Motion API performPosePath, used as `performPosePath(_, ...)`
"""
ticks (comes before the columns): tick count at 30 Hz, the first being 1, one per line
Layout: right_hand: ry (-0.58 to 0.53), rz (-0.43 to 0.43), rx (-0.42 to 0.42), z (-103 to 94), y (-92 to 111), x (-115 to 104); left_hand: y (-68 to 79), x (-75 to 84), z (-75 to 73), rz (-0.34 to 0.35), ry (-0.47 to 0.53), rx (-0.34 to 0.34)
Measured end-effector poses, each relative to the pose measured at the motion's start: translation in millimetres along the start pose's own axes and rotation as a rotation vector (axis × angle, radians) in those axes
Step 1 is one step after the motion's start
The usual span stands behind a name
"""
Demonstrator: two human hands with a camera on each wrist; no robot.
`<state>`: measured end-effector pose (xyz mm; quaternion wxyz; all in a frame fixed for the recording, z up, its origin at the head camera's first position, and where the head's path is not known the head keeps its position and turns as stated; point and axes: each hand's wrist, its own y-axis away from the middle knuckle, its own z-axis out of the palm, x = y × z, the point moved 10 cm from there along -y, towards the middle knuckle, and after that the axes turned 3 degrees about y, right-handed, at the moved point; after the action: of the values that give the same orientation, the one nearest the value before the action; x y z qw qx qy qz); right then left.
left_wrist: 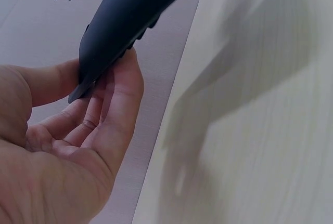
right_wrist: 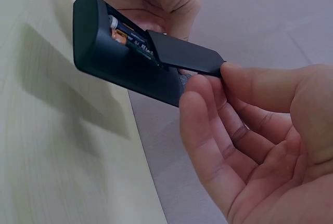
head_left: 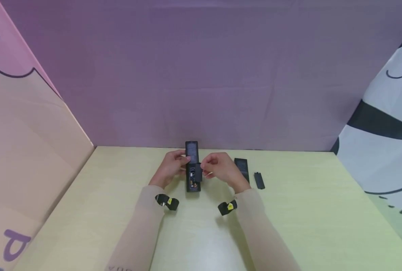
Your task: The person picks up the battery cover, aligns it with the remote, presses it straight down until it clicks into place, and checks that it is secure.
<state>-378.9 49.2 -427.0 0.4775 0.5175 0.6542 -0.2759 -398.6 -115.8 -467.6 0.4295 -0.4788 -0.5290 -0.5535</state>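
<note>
My left hand (head_left: 171,165) grips a black remote control (head_left: 191,150) by its side, thumb on one face and fingers behind. The back faces up, with the battery compartment uncovered and batteries (right_wrist: 127,38) lying inside. Between thumb and fingertips, my right hand (head_left: 223,168) pinches a black battery cover (right_wrist: 187,55) by one end. The cover stands at a slant over the compartment, its far end at the opening's edge. In the left wrist view, the remote (left_wrist: 127,21) is seen from its side, held above the table by the left hand (left_wrist: 78,130).
Right of the hands lie a second black remote (head_left: 242,167) and a second battery cover (head_left: 259,180) on the pale wooden table (head_left: 309,210). A purple backdrop (head_left: 201,82) rises behind the table's far edge. Printed panels stand at both sides.
</note>
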Motion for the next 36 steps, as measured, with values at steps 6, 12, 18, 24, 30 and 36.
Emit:
performPosePath(6, 0.006, 0.001, -0.013, 3.0, -0.2, -0.1, -1.1, -0.6, 0.0, -0.001, -0.011, -0.003)
performPosePath(12, 0.007, -0.01, -0.037, 6.7, 0.5, -2.0, -0.4, 1.4, 1.6, 0.002, -0.009, -0.009)
performPosePath(18, 0.012, -0.005, -0.05, 9.5, 1.4, -2.0, 1.3, 2.6, 0.3, 0.0, -0.008, -0.007)
performPosePath(24, 0.012, -0.013, -0.053, 10.1, 1.6, -3.5, 1.1, 2.9, 0.5, -0.001, -0.005, -0.013)
performPosePath(30, 0.038, -0.045, -0.071, 13.3, 1.2, -6.9, 1.3, 2.9, 0.4, 0.003, -0.006, -0.013)
performPosePath(36, 0.046, -0.038, -0.085, 14.6, 0.9, -4.1, 0.7, 2.9, 1.9, -0.003, -0.014, -0.018)
